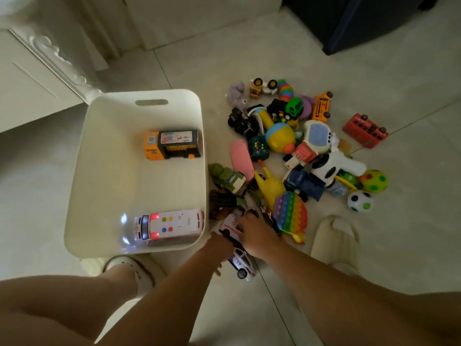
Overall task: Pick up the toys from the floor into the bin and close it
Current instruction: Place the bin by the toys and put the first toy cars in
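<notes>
A white bin (82,171) stands open on the floor to the left. It holds an orange truck (172,144) and a lit white ambulance (169,227). Right of the bin lies a pile of toys (299,151) with several cars, balls, a yellow duck and a rainbow pop toy (290,212). Both hands are at the pile's near edge, beside the bin's near right corner. My right hand (252,236) is closed over a small white van (230,229). Just below it, my left hand (220,248) grips the front of a white police car (243,267). No lid is visible.
My feet stand on the tiled floor, one shoe (132,268) below the bin and a pale slipper (334,236) right of the hands. A white cabinet (30,78) is at the left, dark furniture (374,18) at the top right. A red bus (365,131) lies apart.
</notes>
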A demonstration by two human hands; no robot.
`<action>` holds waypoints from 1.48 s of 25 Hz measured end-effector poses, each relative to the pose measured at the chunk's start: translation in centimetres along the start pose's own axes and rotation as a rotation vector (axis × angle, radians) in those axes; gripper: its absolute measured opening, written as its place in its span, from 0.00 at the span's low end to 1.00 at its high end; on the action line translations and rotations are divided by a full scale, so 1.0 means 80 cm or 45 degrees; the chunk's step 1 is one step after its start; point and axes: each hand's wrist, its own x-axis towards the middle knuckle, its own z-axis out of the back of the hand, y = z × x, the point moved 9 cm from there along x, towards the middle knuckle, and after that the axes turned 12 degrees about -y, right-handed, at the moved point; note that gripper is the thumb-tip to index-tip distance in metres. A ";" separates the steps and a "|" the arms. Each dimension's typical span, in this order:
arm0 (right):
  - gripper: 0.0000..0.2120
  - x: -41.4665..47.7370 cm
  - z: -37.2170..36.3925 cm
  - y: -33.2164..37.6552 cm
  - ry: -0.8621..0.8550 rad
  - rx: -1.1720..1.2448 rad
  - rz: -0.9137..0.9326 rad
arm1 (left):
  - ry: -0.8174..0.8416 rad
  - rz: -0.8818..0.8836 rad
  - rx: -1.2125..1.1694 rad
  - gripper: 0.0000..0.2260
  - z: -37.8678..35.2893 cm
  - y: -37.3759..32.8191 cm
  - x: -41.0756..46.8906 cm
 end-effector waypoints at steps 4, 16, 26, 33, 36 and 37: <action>0.38 -0.005 -0.003 0.007 -0.028 -0.229 -0.030 | 0.200 0.125 -0.281 0.12 -0.021 0.014 0.010; 0.37 0.016 -0.005 0.007 -0.247 -0.139 -0.042 | 0.163 0.076 -0.487 0.11 -0.010 0.001 0.012; 0.33 -0.015 0.093 -0.003 -0.009 0.763 -0.238 | 0.182 -0.256 -0.423 0.07 0.029 -0.063 -0.070; 0.23 -0.032 0.206 0.052 -0.075 1.111 -0.179 | 0.182 -0.620 -0.558 0.16 0.103 -0.127 -0.147; 0.15 -0.026 0.232 0.102 -0.154 1.265 -0.094 | 0.064 -0.697 -0.567 0.21 0.172 -0.136 -0.148; 0.13 -0.023 0.237 0.120 -0.172 1.320 -0.062 | 0.039 -0.710 -0.593 0.20 0.195 -0.136 -0.147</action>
